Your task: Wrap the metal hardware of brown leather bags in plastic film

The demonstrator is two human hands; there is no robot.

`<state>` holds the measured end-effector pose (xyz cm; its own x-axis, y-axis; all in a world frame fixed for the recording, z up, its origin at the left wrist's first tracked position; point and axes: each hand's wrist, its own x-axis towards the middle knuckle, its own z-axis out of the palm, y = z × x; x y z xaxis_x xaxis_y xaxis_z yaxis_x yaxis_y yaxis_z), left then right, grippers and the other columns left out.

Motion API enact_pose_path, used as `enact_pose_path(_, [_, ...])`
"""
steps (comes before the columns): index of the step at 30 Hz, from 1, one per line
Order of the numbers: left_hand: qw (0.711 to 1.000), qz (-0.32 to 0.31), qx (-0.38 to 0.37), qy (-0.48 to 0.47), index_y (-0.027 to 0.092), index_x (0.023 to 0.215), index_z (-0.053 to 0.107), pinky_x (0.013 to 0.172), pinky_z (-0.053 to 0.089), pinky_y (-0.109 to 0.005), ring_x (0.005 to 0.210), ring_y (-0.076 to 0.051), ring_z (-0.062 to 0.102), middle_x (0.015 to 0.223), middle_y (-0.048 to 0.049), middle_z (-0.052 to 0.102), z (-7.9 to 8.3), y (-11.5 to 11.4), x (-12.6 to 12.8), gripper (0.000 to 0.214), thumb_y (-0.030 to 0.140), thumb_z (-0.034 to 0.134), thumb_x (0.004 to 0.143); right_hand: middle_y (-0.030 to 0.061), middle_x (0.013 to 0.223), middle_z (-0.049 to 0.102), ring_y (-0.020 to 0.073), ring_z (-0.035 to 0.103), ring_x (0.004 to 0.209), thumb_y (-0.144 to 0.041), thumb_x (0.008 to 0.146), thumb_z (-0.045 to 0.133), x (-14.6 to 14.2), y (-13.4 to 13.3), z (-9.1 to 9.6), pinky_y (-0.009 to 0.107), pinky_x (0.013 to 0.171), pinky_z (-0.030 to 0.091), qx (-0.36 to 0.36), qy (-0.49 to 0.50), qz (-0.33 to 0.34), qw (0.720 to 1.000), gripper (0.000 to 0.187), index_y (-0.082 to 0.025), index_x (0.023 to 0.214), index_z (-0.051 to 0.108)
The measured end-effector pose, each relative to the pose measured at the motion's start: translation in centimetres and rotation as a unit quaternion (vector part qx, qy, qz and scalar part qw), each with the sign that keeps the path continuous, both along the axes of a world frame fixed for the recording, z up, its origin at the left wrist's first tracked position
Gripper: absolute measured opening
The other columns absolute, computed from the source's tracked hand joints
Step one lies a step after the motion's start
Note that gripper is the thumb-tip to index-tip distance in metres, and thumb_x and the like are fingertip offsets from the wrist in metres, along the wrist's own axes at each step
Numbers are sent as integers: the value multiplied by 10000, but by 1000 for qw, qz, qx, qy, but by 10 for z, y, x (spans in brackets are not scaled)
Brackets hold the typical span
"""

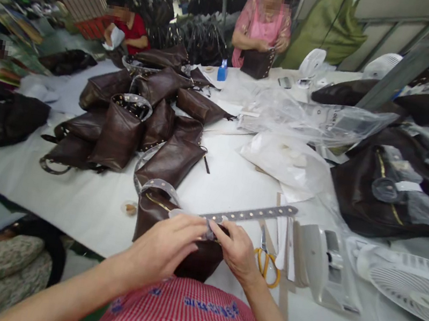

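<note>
A dark brown leather bag (198, 261) with a gold zipper rests at the table's front edge, against my checked apron. From its top a studded strap (255, 212) in clear plastic wrap stretches to the right. My left hand (175, 241) lies over the bag's top with its fingers closed on the strap's near end. Thumb and fingers of my right hand (236, 251) pinch the same wrapped end, where the two hands meet. What exactly lies between the fingertips is partly hidden. Yellow-handled scissors (266, 266) lie just right of my right hand.
Finished-looking brown bags (118, 134) are heaped at the left. Clear plastic bags (291, 162) spread over the table's middle right. A tape dispenser (330, 265) and a white fan (414, 284) stand at the right. Across the table, a person in a pink apron (266, 27) handles a bag.
</note>
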<state>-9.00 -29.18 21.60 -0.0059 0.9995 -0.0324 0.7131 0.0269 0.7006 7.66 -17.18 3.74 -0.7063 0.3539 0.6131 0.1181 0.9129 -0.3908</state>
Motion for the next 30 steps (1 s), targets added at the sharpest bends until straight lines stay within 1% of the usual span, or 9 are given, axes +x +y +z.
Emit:
enact_pose_path(2, [998,51,-18,28,184,1202,626,1043,396,-433,1189,-283,538,1257,-142,608,-9,15,-12,367,200,587,837,98,999,621,185,575,861,-86,932,432,1,-2,2,314,741,512,17,-2,14,1000,435,-266,1297,586])
enact_pose_path(5, [980,39,-181,-71,163,987,704,811,499,-332,871,-241,638,938,-94,700,-35,34,-31,266,331,669,784,88,979,623,170,566,813,-106,936,444,3,-8,3,307,718,495,25,-7,38,999,426,-290,1292,589])
enact_pose_path(8, [891,42,-351,-284,168,814,706,598,451,-237,637,-156,583,735,-34,668,-59,35,-40,295,446,723,716,74,974,615,157,553,784,-117,936,453,4,-14,5,299,702,482,25,-12,55,998,434,-326,1295,581])
enact_pose_path(10, [823,76,-407,-388,161,742,681,565,429,-223,590,-132,555,690,-21,647,-70,27,-39,350,476,786,632,67,963,609,157,555,794,-118,937,443,5,-19,8,300,710,484,9,-12,70,997,437,-338,1288,583])
enact_pose_path(12, [784,104,-428,-437,149,723,663,567,433,-226,571,-122,551,678,-21,644,-77,16,-36,400,473,833,563,77,974,609,172,570,843,-144,939,437,7,-21,13,313,741,499,-46,-13,101,994,432,-301,1326,550])
enact_pose_path(16, [792,132,-421,-423,145,704,633,525,406,-217,536,-116,542,644,-7,629,-81,0,-31,424,474,844,539,132,1133,623,229,583,1022,-371,918,532,16,-19,22,391,882,500,-238,-64,179,952,546,-170,1414,425])
enact_pose_path(20, [825,118,-421,-358,149,674,652,498,357,-199,512,-98,490,590,18,596,-77,-7,-29,333,424,809,572,51,923,696,178,630,873,-370,950,486,20,-14,24,325,824,487,-361,-102,205,904,258,-202,1029,665])
enact_pose_path(23, [820,112,-443,-346,154,676,687,508,366,-205,510,-102,486,580,13,607,-73,-11,-27,289,397,799,566,9,785,690,148,622,755,-323,947,497,17,-14,27,290,769,469,-370,-113,233,892,228,-204,861,671])
enact_pose_path(30, [791,136,-462,-377,148,699,735,538,409,-211,538,-115,527,627,-26,663,-71,-15,-24,322,424,817,554,2,778,678,148,607,739,-289,957,487,14,-21,33,293,765,440,-334,-144,224,904,202,-205,845,632])
